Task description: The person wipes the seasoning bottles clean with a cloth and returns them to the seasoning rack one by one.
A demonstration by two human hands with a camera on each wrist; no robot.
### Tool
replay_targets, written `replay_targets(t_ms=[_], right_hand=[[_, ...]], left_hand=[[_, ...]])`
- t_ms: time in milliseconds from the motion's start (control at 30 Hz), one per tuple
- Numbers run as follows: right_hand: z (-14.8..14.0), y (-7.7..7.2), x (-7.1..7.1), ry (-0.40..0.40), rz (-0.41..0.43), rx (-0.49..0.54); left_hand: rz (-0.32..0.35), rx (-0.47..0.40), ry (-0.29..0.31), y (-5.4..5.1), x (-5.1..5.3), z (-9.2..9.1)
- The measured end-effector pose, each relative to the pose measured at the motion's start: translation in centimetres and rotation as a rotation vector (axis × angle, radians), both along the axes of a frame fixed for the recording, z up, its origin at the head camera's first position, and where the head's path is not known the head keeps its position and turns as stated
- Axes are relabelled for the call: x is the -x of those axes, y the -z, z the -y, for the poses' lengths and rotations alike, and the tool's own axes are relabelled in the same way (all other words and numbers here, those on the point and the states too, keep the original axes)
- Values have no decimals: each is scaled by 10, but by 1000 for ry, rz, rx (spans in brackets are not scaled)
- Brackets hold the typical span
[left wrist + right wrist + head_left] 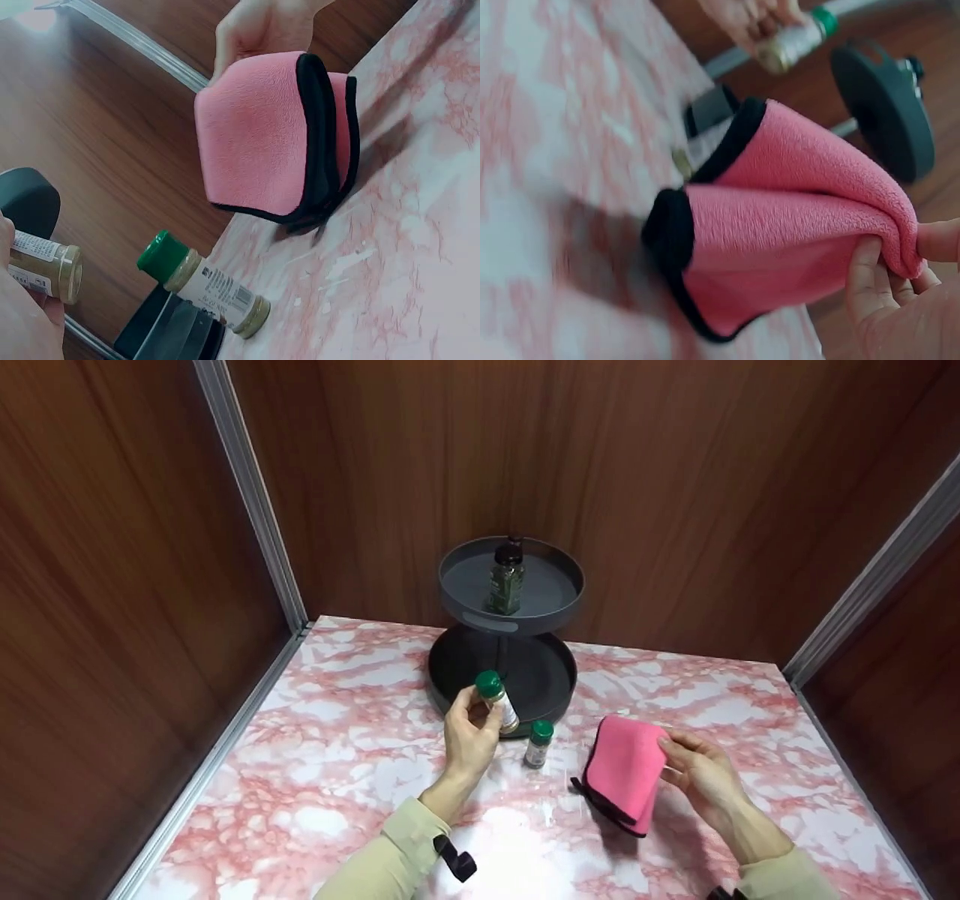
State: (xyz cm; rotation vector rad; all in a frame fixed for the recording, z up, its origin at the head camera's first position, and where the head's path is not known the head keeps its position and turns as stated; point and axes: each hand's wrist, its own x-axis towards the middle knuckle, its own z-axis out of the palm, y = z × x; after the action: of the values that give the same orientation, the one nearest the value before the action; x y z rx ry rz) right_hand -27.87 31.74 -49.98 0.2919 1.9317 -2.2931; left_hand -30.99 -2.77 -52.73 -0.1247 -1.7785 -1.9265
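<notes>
My left hand grips a small glass spice jar with a green cap and white label, held tilted in front of the lower tier of a dark round stand. In my right hand, a folded pink cloth with black edging is pinched by one end and hangs above the table. A second green-capped spice jar stands upright on the table between the hands. The left wrist view shows that jar's label and the pink cloth above it. Thumb and fingers pinch the folded cloth in the right wrist view.
The two-tier dark stand is near the back wall. On its upper tray are a dark-capped bottle and another dark cap behind it. Wood-patterned panels enclose the pink-and-white marbled table.
</notes>
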Motion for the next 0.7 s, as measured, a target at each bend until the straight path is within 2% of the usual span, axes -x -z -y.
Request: replay_targets(t_ms=[167,333,467,700], right_hand=[[-28,12,9,-5,48,-36],[-52,26,14,5,92,-137],[-63,36,17,58,106,-258],[-70,49,22,119,64,-539]], left_hand=[[24,5,-11,2,1,4],[42,5,-10,4,3,7],[50,21,-15,6,4,10],[76,41,-16,8,7,16]])
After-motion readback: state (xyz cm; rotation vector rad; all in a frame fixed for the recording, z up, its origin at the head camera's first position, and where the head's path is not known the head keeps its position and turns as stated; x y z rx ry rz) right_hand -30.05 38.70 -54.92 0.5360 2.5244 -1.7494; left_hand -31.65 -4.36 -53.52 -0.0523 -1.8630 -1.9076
